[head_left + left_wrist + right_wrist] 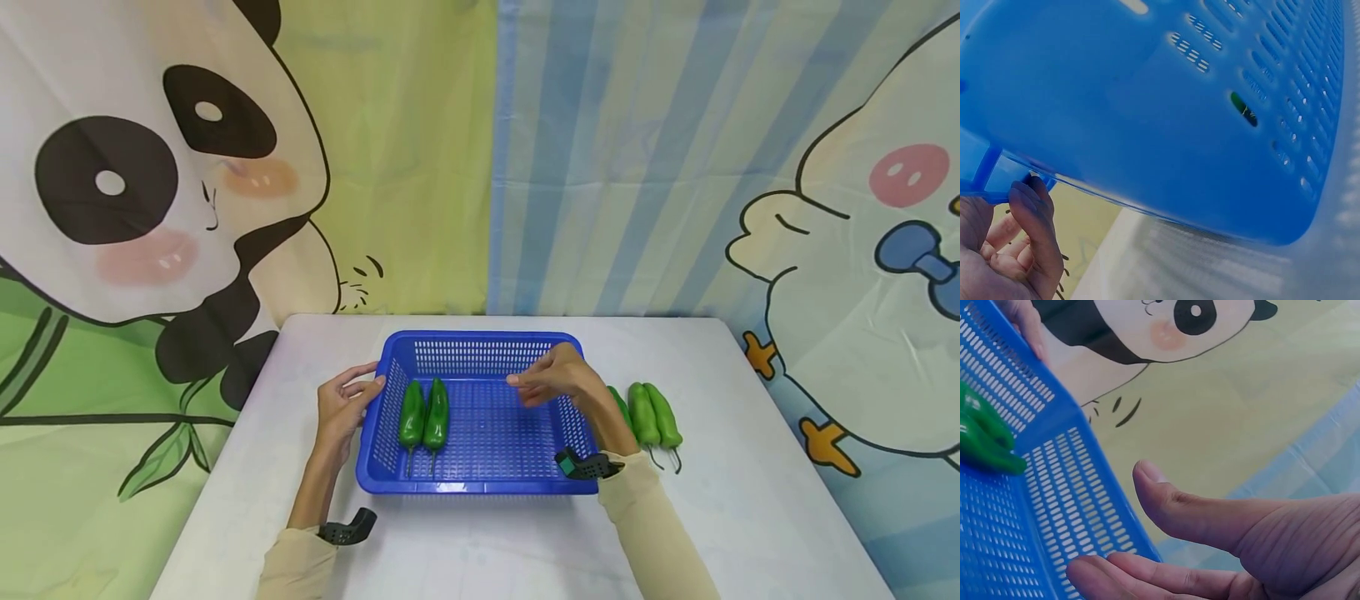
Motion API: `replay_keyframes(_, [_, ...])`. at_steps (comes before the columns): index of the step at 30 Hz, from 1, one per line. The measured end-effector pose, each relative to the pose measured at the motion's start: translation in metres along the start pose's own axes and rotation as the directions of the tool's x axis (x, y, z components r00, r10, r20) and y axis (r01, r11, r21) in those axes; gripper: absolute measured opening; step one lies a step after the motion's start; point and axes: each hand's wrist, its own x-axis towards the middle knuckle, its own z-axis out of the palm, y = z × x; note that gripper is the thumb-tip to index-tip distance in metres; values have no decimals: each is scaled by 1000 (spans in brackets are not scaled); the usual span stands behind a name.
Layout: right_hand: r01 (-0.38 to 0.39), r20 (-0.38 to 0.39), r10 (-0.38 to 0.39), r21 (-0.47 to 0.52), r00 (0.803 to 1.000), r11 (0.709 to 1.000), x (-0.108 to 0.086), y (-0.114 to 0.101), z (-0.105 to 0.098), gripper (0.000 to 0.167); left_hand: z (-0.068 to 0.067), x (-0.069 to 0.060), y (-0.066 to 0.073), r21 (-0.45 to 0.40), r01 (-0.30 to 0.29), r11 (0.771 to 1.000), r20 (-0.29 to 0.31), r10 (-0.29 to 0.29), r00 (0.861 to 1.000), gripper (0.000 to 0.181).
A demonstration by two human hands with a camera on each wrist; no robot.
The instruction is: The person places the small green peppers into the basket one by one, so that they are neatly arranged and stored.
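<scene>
With the left hand [343, 408], pinching the rim of a blue basket [480, 487]; just inside, showing two green peppers [412, 417]. Over the basket's right part, holding the right hand [553, 377] with thumb and fingers apart. Rightward, on the bench [750, 508], showing three more peppers [643, 417] (with one partly behind the forearm [611, 423]).

A cartoon panda [187, 179] looms at upper left. Far right, on striped blue cloth [630, 167], stands a cut-off white figure [862, 342], perhaps a bird. A white table [750, 500] fills the lower centre.
</scene>
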Motion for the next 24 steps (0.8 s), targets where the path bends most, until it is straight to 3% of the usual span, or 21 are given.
replay_keyframes(16, [97,-10,-97,57,995,994,-20,7,-35,42,-4,0,1,22,29,999,-4,-29,1000,49])
replay_keyframes(24, [110,-18,-109,49,994,993,-33,15,-58,51,-3,1,1,22,41,999,15,-42,999,49])
